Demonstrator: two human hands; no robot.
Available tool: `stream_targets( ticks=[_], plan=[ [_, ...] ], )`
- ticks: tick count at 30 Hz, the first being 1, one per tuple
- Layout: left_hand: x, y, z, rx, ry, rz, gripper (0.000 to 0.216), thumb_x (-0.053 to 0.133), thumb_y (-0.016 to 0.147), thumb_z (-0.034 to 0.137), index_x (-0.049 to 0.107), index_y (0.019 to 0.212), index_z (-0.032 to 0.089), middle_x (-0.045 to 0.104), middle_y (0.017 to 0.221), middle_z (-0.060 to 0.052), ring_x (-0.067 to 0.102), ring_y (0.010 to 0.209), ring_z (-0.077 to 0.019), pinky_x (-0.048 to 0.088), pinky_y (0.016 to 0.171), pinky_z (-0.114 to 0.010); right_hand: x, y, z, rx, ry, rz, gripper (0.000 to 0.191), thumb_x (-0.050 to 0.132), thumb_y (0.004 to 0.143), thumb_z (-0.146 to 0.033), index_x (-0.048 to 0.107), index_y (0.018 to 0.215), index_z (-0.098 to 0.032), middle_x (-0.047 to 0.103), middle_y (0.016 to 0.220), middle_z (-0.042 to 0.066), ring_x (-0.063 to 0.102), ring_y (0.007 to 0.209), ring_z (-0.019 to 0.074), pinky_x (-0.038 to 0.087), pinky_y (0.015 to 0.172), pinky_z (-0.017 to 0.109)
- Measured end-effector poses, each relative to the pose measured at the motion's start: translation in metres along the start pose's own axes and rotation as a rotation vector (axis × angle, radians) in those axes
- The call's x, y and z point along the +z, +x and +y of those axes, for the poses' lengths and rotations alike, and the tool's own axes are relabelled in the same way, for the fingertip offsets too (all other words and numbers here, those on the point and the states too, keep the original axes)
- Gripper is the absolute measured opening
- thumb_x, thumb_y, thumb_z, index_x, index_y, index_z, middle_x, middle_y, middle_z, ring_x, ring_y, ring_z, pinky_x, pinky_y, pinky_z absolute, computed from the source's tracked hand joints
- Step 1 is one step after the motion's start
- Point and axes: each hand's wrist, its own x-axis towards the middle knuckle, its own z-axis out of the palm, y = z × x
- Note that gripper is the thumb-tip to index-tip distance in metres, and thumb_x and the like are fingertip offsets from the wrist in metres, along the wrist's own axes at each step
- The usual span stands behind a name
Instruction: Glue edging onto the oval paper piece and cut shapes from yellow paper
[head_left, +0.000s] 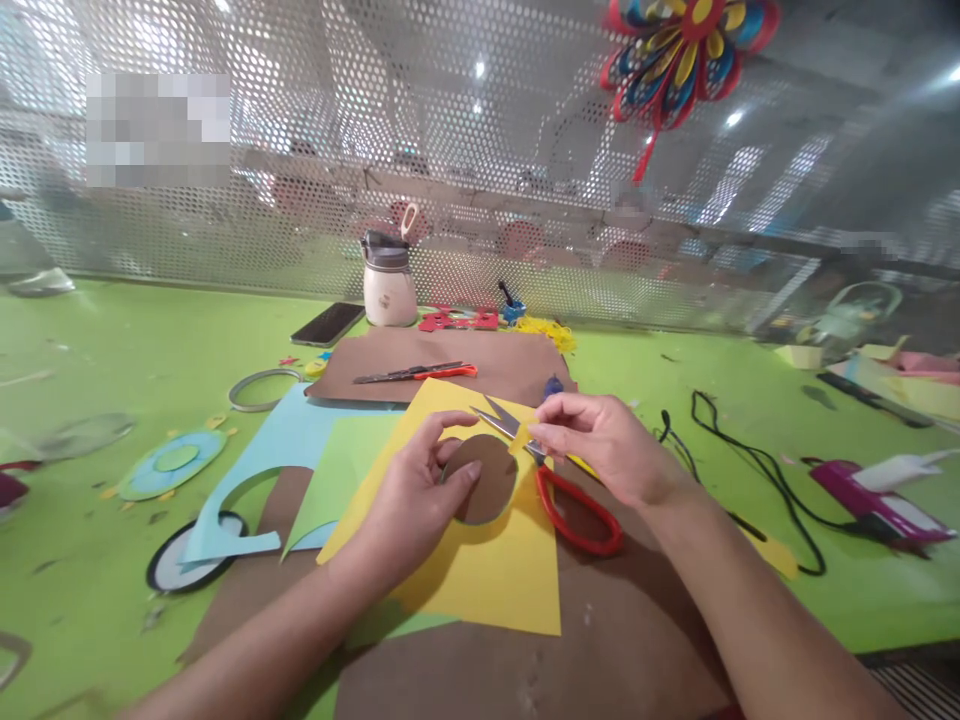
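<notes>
Left hand (420, 490) pinches the yellow sheet (487, 580) at its round cut-out over the brown paper (615, 640), right hand (607, 445) nips a yellow scrap (521, 437) above the red-handled scissors (577, 515); advisable: keep sheet flat, pull gently.

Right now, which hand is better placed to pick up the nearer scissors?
Right, probably. The right hand is close beside the scissors, fingertips by the pivot, though it pinches a yellow scrap. The left hand grips the sheet at the cutout's edge, farther away.
</notes>
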Motion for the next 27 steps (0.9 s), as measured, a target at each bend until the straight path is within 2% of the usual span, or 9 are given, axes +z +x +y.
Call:
stream_targets(
  ticks=[3, 6, 10, 13, 17, 27],
  plan=[
    [0.001, 0.001, -0.002, -0.055, -0.040, -0.001, 0.042, 0.065, 0.074, 0.023, 0.051, 0.114, 0.023, 0.037, 0.053, 0.012, 0.042, 0.049, -0.0087, 0.033, 0.048, -0.018, -0.002, 0.002, 0.005, 0.049, 0.095, -0.004, 0.016, 0.073, 0.073, -0.029, 0.065, 0.073, -0.015, 0.057, 0.061, -0.002, 0.047, 0.055, 0.0089, 0.038, 0.055, 0.025],
    [0.002, 0.001, -0.003, -0.097, -0.067, -0.010, 0.040, 0.067, 0.072, 0.026, 0.053, 0.109, 0.021, 0.044, 0.055, 0.010, 0.048, 0.053, -0.0095, 0.035, 0.050, -0.019, 0.001, 0.004, 0.008, 0.087, 0.139, 0.007, 0.020, 0.077, 0.070, -0.031, 0.066, 0.070, -0.015, 0.059, 0.058, -0.002, 0.049, 0.052, 0.0086, 0.038, 0.053, 0.025],
    [0.003, -0.001, -0.001, -0.138, -0.103, -0.040, 0.036, 0.069, 0.071, 0.028, 0.052, 0.103, 0.021, 0.062, 0.066, 0.005, 0.060, 0.065, -0.0142, 0.042, 0.058, -0.022, 0.005, 0.006, 0.011, 0.113, 0.194, -0.010, 0.023, 0.080, 0.067, -0.033, 0.066, 0.069, -0.015, 0.060, 0.058, -0.002, 0.049, 0.051, 0.0075, 0.038, 0.053, 0.023],
    [0.005, -0.001, 0.003, -0.157, -0.113, -0.051, 0.031, 0.070, 0.070, 0.028, 0.053, 0.095, 0.021, 0.068, 0.072, 0.002, 0.063, 0.068, -0.0159, 0.043, 0.059, -0.024, 0.006, 0.008, 0.013, 0.117, 0.211, -0.023, 0.022, 0.080, 0.068, -0.032, 0.066, 0.069, -0.015, 0.060, 0.058, -0.003, 0.049, 0.052, 0.0068, 0.038, 0.053, 0.023],
    [0.007, -0.003, 0.006, -0.159, -0.101, -0.055, 0.024, 0.069, 0.070, 0.026, 0.055, 0.089, 0.021, 0.071, 0.076, 0.000, 0.064, 0.070, -0.0170, 0.044, 0.060, -0.025, 0.007, 0.009, 0.014, 0.106, 0.171, -0.012, 0.024, 0.079, 0.069, -0.035, 0.065, 0.069, -0.015, 0.058, 0.060, -0.004, 0.048, 0.053, 0.0073, 0.038, 0.054, 0.023],
    [0.009, -0.004, 0.009, -0.163, -0.064, -0.040, 0.023, 0.067, 0.070, 0.028, 0.055, 0.089, 0.021, 0.071, 0.074, 0.000, 0.063, 0.068, -0.0173, 0.043, 0.059, -0.025, 0.007, 0.009, 0.015, 0.036, 0.058, -0.030, 0.024, 0.074, 0.074, -0.035, 0.062, 0.070, -0.014, 0.056, 0.059, -0.004, 0.047, 0.052, 0.0071, 0.036, 0.053, 0.023]
  ],
)
